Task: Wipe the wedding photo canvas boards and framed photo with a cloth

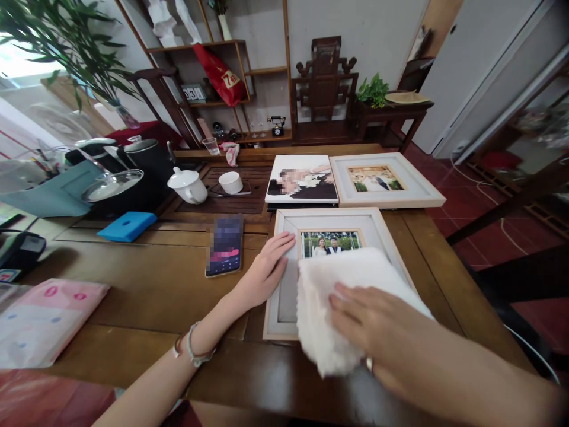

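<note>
Lying unclenched, left hand (268, 267) touches the picture frame (288, 299), right hand (371, 317) the white cloth (317, 308).

A home's tea-drinking sitting room, by its look: wooden tea tray (258, 206) and white teapot (187, 186) left of centre, display shelves (267, 70) (with a vintage-style telephone (277, 126)) and carved wooden chair (326, 80) at top centre.

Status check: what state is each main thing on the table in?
Near frame: face up, partly covered
White cloth: lying across near frame
Left hand: flat on near frame
Right hand: laid over white cloth
Far right frame: face up, uncovered
Phone: screen up, lit
White teapot: lidded, upright
</note>
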Demonstrator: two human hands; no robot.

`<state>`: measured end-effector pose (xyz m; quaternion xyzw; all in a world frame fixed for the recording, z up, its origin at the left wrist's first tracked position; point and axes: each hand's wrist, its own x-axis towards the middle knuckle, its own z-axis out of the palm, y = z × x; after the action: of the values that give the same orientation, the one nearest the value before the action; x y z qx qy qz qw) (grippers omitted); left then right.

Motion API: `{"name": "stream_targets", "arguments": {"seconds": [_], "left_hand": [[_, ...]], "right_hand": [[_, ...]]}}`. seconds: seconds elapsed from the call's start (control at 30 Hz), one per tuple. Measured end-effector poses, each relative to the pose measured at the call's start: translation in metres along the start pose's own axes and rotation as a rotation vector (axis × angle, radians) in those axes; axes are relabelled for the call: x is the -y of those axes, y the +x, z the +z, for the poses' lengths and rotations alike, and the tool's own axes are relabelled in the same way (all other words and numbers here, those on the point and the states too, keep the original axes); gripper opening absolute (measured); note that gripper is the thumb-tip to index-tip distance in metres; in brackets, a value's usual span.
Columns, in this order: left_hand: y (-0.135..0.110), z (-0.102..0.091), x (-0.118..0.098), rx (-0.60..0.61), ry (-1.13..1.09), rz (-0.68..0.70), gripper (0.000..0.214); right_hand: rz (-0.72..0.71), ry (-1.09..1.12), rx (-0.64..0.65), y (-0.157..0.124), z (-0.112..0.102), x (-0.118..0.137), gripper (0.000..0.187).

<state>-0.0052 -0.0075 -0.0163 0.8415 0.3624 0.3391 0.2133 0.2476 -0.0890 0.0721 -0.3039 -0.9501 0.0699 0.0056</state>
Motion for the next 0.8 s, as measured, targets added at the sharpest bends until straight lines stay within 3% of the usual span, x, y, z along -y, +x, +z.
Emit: {"name": "stream_targets", "arguments": {"seconds": [0.07, 0.13, 0.23, 0.4, 0.5, 0.63, 0.8], "left_hand": [[0.000, 0.000, 0.000, -0.002, -0.004, 0.004, 0.043], [0.000, 0.000, 0.000, -0.003, -0.008, 0.016, 0.044], [0.000, 0.000, 0.000, -0.005, -0.002, 0.024, 0.044], [0.000, -0.002, 0.001, 0.017, -0.005, 0.002, 0.044], [0.001, -0.003, 0.000, 0.015, -0.012, 0.010, 0.044], [0.001, -0.002, -0.001, 0.000, -0.014, 0.017, 0.043], [0.000, -0.001, 0.001, -0.006, -0.006, 0.028, 0.043]], "right_hand": [[-0.096, 0.047, -0.023, -0.006, 0.002, 0.014, 0.060], [-0.104, 0.076, -0.051, -0.004, 0.008, 0.010, 0.064], [0.001, 0.055, -0.102, 0.011, 0.020, -0.023, 0.069], [0.227, -0.244, -0.301, 0.036, 0.032, -0.095, 0.062], [0.308, -0.390, -0.332, 0.037, 0.026, -0.108, 0.053], [0.345, -0.409, -0.149, 0.015, 0.008, -0.073, 0.040], [0.157, -0.221, 0.000, -0.030, -0.005, -0.007, 0.053]]}}
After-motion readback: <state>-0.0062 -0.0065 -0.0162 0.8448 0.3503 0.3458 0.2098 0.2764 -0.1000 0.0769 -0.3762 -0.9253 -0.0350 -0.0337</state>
